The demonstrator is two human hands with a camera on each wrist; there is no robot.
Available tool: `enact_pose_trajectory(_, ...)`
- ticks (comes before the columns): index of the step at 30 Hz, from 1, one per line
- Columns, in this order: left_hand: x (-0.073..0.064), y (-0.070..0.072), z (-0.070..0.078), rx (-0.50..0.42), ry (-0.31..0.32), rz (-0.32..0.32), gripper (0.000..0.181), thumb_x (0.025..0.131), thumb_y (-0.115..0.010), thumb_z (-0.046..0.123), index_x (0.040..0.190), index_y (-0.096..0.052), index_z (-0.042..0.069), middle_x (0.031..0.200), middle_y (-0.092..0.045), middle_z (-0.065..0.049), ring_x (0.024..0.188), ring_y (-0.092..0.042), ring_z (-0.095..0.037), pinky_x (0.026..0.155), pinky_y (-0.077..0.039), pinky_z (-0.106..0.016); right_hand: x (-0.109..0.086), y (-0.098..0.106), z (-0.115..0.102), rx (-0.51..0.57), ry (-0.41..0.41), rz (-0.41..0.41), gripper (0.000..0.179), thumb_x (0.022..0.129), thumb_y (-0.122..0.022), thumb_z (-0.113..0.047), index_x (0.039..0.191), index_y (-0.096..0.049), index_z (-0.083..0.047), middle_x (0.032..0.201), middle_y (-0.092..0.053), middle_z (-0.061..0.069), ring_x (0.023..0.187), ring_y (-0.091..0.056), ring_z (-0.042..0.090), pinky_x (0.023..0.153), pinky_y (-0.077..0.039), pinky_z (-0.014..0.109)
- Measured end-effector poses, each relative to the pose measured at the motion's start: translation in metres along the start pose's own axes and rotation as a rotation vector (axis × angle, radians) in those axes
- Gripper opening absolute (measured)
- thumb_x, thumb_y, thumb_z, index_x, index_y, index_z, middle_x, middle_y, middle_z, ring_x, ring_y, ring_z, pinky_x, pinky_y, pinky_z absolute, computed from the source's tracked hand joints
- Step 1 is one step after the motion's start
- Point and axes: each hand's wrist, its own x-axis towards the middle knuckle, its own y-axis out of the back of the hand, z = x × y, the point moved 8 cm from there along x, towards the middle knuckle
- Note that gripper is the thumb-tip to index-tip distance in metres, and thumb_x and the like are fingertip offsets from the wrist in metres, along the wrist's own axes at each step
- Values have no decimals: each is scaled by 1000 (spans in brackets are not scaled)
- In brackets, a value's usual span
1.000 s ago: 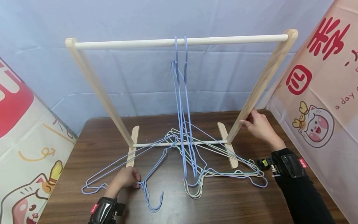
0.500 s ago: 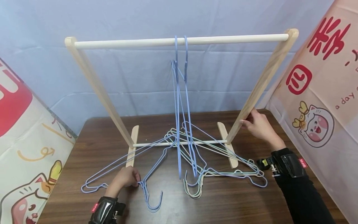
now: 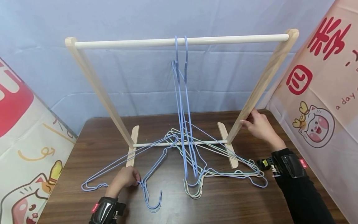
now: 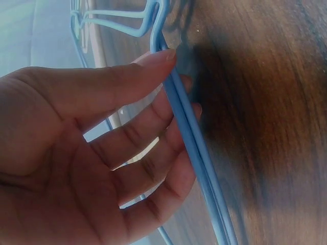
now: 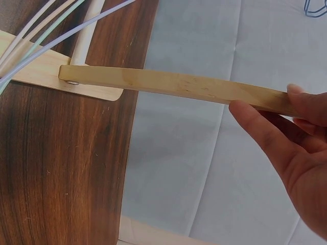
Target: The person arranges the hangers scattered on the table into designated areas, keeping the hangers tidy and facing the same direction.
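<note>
In the head view my left hand (image 3: 124, 180) is low at the left, near the table's front. Its thumb and fingers pinch two blue wire hangers (image 4: 185, 120) whose wires lie side by side, hooks toward me. My right hand (image 3: 260, 126) grips the right wooden upright (image 5: 163, 84) of a clothes rack, thumb on one side and fingers on the other. From the rack's white top rod (image 3: 237, 39) two blue hangers (image 3: 185, 62) hang close together near the middle, seen nearly edge-on.
A pile of cream, pale green and blue hangers (image 3: 195, 197) lies under and in front of the rack's lower bar. The rack's wooden feet (image 3: 134, 137) stand on the brown table (image 3: 223, 205). Blue cloth (image 3: 126, 18) hangs behind, with printed banners (image 3: 313, 124) at both sides.
The lower end of one hanging blue hanger swings left, then back right to about where it began. Both hands keep their places and grips.
</note>
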Motion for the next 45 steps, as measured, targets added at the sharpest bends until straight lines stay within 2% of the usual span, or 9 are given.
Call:
enact_pose_trajectory(6,-1,2,1,-5,-10,7,21,55,-73,-7,58,-61,10,56,-56,4,56,-48,-13,54,-40,-29,0,-1,0,1,2,-5,33,90,-56,-4,114,-39,10,87,-57,27,81,-60,42,59,-52,26)
enact_pose_trajectory(14,0,4,3,7,-16,27,22,55,-73,-6,57,-60,11,55,-55,5,55,-47,-13,55,-40,-29,0,0,0,-11,-1,4,29,90,-55,-1,112,-41,9,87,-57,26,81,-61,42,59,-52,27)
enact_pose_trajectory(29,-1,17,9,-7,20,32,18,61,-69,-4,60,-60,12,58,-55,3,57,-48,-16,55,-39,-30,0,0,0,-5,0,2,31,90,-55,-2,114,-40,9,87,-57,26,80,-61,41,59,-52,28)
enact_pose_trajectory(38,-3,26,21,37,-42,58,14,61,-70,1,61,-60,11,62,-59,3,59,-51,-17,59,-42,-35,0,-1,-1,10,-1,2,32,90,-55,-3,114,-39,10,88,-56,27,81,-60,43,60,-52,29)
enact_pose_trajectory(45,-2,34,34,26,-103,89,13,62,-69,2,63,-59,11,61,-59,5,60,-53,-17,60,-44,-35,0,0,0,22,-8,2,33,90,-55,-2,116,-38,10,89,-56,28,82,-61,43,62,-53,34)
